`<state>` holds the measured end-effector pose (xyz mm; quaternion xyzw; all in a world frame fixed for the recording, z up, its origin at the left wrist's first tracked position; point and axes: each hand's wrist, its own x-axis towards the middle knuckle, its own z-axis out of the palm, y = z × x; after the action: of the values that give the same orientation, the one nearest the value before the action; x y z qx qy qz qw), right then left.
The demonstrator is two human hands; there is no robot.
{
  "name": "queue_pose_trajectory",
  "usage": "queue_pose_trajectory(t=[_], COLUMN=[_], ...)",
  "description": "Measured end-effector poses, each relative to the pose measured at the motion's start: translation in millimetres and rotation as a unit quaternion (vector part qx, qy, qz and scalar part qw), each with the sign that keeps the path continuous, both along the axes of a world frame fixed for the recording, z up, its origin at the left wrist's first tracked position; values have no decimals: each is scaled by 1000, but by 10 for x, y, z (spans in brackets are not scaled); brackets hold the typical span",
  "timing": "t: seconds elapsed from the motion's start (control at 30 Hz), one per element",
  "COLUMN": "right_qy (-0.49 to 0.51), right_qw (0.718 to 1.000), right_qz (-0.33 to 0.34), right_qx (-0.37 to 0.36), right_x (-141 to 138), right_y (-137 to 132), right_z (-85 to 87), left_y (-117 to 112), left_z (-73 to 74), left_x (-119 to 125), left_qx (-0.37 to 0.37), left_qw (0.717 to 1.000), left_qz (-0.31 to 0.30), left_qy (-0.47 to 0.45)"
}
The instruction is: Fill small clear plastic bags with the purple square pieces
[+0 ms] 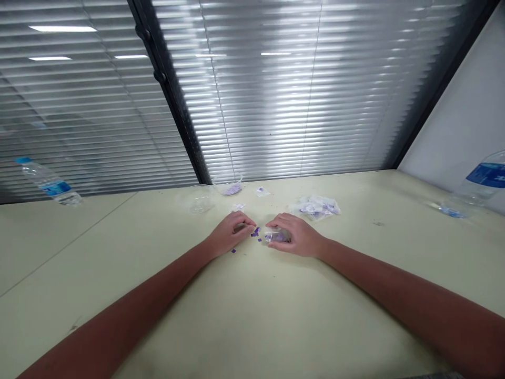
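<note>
Near the middle of the pale tabletop [252, 321], your right hand [303, 237] closes around a small clear bag [277, 235], and your left hand [230, 234] curls beside loose purple chips [255, 232], its grip unclear. More filled bags [316, 208] remain heaped ahead, and a clear cup [228, 185] holds some purple pieces.

I log from here: purple squares [255, 231] at 12 o'clock | purple-filled clear bag [277, 236] at 12 | cream tabletop [252, 321] at 6 | grey-white striped blinds [276, 100] at 12 | blue-labelled bottles [49, 184] [487, 176] at 10 and 2

Plastic cups [209, 192] between a water bottle [49, 181] left and another [479, 181] right
</note>
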<state>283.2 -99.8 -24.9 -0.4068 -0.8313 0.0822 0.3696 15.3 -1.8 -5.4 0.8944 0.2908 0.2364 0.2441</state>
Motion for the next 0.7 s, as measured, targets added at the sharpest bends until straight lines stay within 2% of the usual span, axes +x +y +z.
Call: queue_pose_trajectory(t=[0.1,0.23,0.5,0.57,0.7], right_qy=[-5,-3,-1,-4,-5], right_qw=[1000,1000,1000,1000,1000], right_qz=[1,3,-1,0,-4], right_qx=[3,7,-4,-2,0], right_x=[-1,0,6,7,5], right_y=[-4,-10,-8,-1,6], right_z=[8,17,4,-3,-11], left_y=[-179,-279,165,216,205], left_z=[18,18,-31,-37,-25], left_x=[104,158,-44,-72,-88], left_qx=[-82,-138,-143,-136,-75], left_qw=[996,985,973,974,983], left_qz=[2,-16,86,100,126], left_qy=[-41,-100,-157,-154,-111])
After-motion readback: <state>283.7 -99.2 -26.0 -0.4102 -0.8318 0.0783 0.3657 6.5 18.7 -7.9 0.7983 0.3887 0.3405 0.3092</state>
